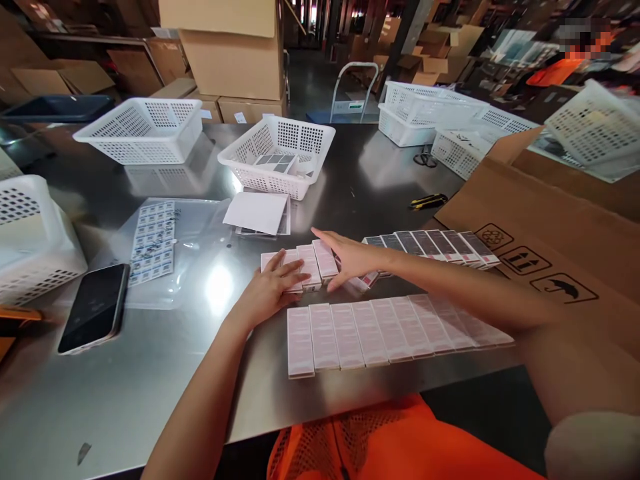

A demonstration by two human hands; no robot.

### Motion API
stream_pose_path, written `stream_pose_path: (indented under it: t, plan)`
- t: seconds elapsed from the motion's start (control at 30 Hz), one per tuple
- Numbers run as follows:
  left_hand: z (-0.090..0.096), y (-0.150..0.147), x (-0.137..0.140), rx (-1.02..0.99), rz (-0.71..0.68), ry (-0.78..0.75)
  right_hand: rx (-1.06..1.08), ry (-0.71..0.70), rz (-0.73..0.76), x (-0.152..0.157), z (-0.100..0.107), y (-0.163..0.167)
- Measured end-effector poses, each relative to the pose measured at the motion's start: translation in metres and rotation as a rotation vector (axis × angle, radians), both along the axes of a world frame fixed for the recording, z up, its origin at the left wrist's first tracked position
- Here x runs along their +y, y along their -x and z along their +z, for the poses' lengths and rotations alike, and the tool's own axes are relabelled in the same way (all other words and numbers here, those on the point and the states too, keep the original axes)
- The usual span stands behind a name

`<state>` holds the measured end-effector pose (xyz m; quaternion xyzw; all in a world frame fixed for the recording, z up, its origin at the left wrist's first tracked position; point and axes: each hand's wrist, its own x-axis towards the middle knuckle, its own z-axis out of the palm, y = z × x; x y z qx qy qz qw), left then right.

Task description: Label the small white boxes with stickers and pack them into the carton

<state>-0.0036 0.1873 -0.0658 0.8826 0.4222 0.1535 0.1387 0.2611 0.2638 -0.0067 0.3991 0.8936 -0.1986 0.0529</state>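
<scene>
Two rows of small pale pink boxes lie flat on a steel table (165, 360). The near row (390, 333) is long and tidy. The far row (310, 263) continues to the right with its dark-faced boxes (435, 245). My left hand (270, 290) rests flat on the left end of the far row, fingers spread on the boxes. My right hand (350, 257) lies across the middle of that row, palm down, fingers extended and touching the boxes. Neither hand grips anything.
A black phone (95, 308) and a sheet of labels (154, 240) lie at left. White baskets (277, 157) (140, 130) stand behind, more at right (425, 113). A folded white paper (257, 213), a yellow cutter (429, 201), scissors (425, 159) and a large cardboard box (555, 227) sit nearby.
</scene>
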Motion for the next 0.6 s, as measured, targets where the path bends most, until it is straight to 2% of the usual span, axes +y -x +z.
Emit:
stream_pose_path:
  t: [0.17, 0.27, 0.43, 0.6]
  plan:
    - [-0.002, -0.003, 0.003, 0.002, 0.023, 0.004, -0.252, 0.113, 0.058, 0.01, 0.012, -0.059]
    - [-0.002, -0.004, 0.003, -0.007, 0.036, 0.002, -0.253, 0.104, 0.06, 0.005, 0.012, -0.075]
    - [0.001, -0.002, 0.001, -0.01, 0.055, 0.012, -0.124, 0.041, 0.054, -0.001, 0.005, -0.076]
    - [0.0, -0.003, -0.001, 0.001, 0.069, -0.052, -0.099, -0.13, -0.152, -0.002, 0.003, -0.057]
